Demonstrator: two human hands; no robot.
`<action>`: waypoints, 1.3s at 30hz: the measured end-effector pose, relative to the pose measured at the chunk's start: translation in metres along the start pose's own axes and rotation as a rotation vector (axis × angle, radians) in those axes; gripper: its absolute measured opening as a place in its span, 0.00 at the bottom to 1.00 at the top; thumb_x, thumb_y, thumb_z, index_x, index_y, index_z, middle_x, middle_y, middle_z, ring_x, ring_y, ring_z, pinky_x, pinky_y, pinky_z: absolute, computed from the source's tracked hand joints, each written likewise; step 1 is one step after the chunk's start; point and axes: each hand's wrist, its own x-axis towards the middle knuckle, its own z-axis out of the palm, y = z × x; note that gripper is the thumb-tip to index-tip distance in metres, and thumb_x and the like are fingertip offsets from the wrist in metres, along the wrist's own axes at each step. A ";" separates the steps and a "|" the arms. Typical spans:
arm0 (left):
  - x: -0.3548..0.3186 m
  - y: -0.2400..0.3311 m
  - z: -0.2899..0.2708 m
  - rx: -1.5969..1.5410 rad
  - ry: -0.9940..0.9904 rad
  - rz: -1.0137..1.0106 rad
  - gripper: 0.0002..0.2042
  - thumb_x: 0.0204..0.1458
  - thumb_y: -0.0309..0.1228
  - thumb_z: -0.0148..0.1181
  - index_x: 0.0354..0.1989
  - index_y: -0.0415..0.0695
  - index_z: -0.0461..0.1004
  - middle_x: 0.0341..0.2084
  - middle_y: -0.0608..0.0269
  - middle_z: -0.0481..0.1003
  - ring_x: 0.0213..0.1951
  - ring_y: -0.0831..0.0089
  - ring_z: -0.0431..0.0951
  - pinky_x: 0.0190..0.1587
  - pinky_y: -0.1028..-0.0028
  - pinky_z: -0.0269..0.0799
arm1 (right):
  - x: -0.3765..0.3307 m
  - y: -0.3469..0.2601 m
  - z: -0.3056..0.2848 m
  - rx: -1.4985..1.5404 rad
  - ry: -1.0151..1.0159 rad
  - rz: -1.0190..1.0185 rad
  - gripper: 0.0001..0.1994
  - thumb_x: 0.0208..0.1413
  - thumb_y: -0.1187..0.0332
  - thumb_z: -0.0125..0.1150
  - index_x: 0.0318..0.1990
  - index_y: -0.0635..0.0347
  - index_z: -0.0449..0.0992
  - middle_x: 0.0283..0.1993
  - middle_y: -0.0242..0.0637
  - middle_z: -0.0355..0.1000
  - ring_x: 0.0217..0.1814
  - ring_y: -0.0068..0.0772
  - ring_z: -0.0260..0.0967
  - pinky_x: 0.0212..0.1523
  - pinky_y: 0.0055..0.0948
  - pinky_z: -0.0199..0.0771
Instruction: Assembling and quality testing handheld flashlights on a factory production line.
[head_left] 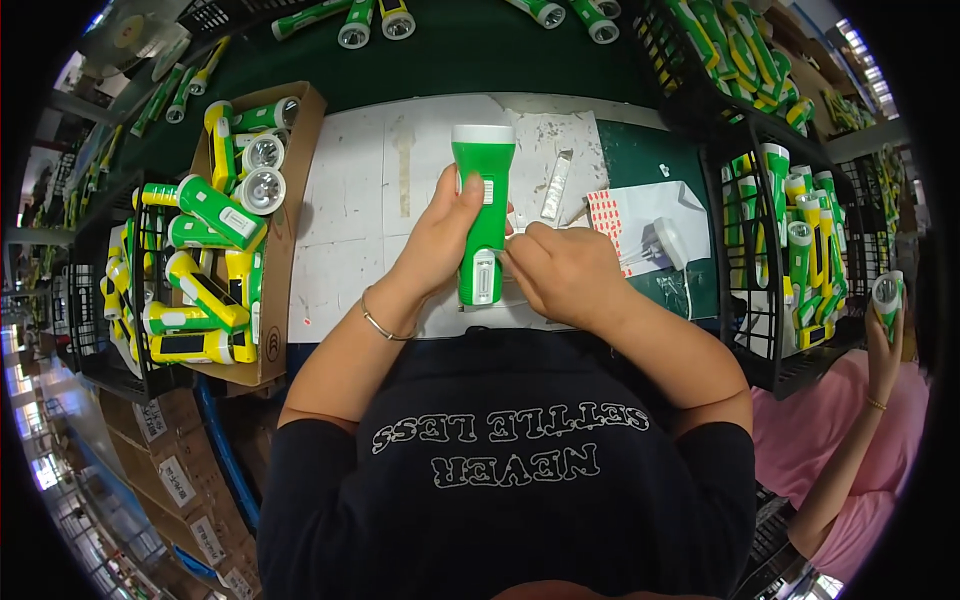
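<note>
My left hand [440,235] is wrapped round a green flashlight [487,215], thumb lying along its front near the switch. The flashlight stands lengthwise in front of me, with its white head pointing away and a pale panel on its lower end. Beside that lower end, my right hand [570,270] has its fingers curled and pinched close against the flashlight's side. What the fingertips hold, if anything, is hidden. Just beyond the right hand lie a silvery-white strip [557,185] and a white sheet with red marks [607,225].
A cardboard box [305,130] of green and yellow flashlights stands at left, beside a black crate [150,300]. Another black crate [750,290] of flashlights is at right. A white corded piece [670,240] lies on the table. A co-worker's hand [882,340] holds a flashlight at far right.
</note>
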 end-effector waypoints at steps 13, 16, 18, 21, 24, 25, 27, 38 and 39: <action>0.002 0.008 -0.002 0.121 0.028 0.153 0.21 0.62 0.49 0.28 0.47 0.43 0.58 0.33 0.59 0.69 0.31 0.76 0.71 0.35 0.75 0.71 | 0.021 0.004 0.004 0.007 0.050 -0.079 0.07 0.44 0.68 0.58 0.25 0.56 0.65 0.21 0.32 0.62 0.17 0.32 0.64 0.16 0.30 0.64; 0.001 0.004 -0.008 0.095 0.016 0.177 0.21 0.61 0.49 0.30 0.48 0.43 0.58 0.33 0.59 0.69 0.31 0.76 0.71 0.35 0.74 0.71 | 0.018 0.002 0.002 0.099 0.017 -0.123 0.07 0.44 0.68 0.57 0.24 0.55 0.64 0.21 0.32 0.62 0.17 0.33 0.64 0.16 0.30 0.64; 0.004 0.007 -0.014 -0.038 0.076 0.144 0.22 0.61 0.50 0.31 0.48 0.43 0.57 0.33 0.57 0.69 0.31 0.74 0.72 0.35 0.72 0.72 | 0.005 -0.003 -0.002 0.260 -0.146 -0.199 0.09 0.44 0.66 0.60 0.21 0.55 0.65 0.20 0.32 0.60 0.16 0.35 0.62 0.17 0.30 0.62; 0.012 0.018 -0.026 -0.061 0.133 0.169 0.21 0.61 0.51 0.31 0.47 0.45 0.57 0.34 0.55 0.69 0.31 0.72 0.72 0.36 0.70 0.74 | -0.016 -0.019 0.007 0.413 -0.218 -0.338 0.11 0.43 0.62 0.61 0.21 0.52 0.65 0.20 0.32 0.58 0.17 0.34 0.61 0.17 0.32 0.61; 0.013 0.017 -0.024 -0.190 0.086 0.116 0.20 0.61 0.50 0.33 0.47 0.44 0.58 0.34 0.55 0.69 0.31 0.72 0.72 0.36 0.71 0.73 | -0.003 -0.012 0.002 0.368 -0.067 -0.200 0.13 0.40 0.61 0.66 0.20 0.53 0.65 0.20 0.32 0.60 0.17 0.34 0.62 0.17 0.31 0.61; 0.013 0.013 -0.022 -0.272 0.050 0.057 0.19 0.61 0.49 0.35 0.47 0.44 0.58 0.34 0.55 0.69 0.31 0.71 0.72 0.36 0.71 0.73 | 0.003 -0.012 0.006 0.442 -0.043 -0.029 0.15 0.40 0.63 0.67 0.19 0.55 0.64 0.19 0.32 0.62 0.18 0.35 0.63 0.18 0.31 0.60; 0.008 0.007 -0.013 -0.398 -0.037 -0.019 0.16 0.60 0.44 0.40 0.47 0.44 0.58 0.34 0.56 0.69 0.32 0.72 0.72 0.36 0.72 0.72 | 0.021 -0.013 0.011 0.521 0.021 0.378 0.17 0.43 0.65 0.67 0.18 0.57 0.62 0.19 0.33 0.62 0.18 0.33 0.61 0.18 0.30 0.58; -0.011 0.020 -0.017 0.138 0.018 -0.122 0.18 0.56 0.39 0.51 0.49 0.42 0.59 0.30 0.59 0.70 0.28 0.77 0.72 0.30 0.74 0.71 | 0.029 0.048 -0.001 0.877 -0.049 0.652 0.15 0.44 0.63 0.66 0.21 0.61 0.65 0.20 0.28 0.64 0.20 0.23 0.56 0.22 0.24 0.58; -0.011 0.020 -0.018 0.233 -0.012 -0.134 0.19 0.56 0.39 0.52 0.50 0.42 0.59 0.30 0.58 0.70 0.29 0.75 0.72 0.31 0.73 0.72 | 0.032 0.048 -0.004 0.878 -0.053 0.658 0.15 0.44 0.63 0.66 0.21 0.61 0.65 0.20 0.28 0.64 0.20 0.23 0.56 0.22 0.24 0.58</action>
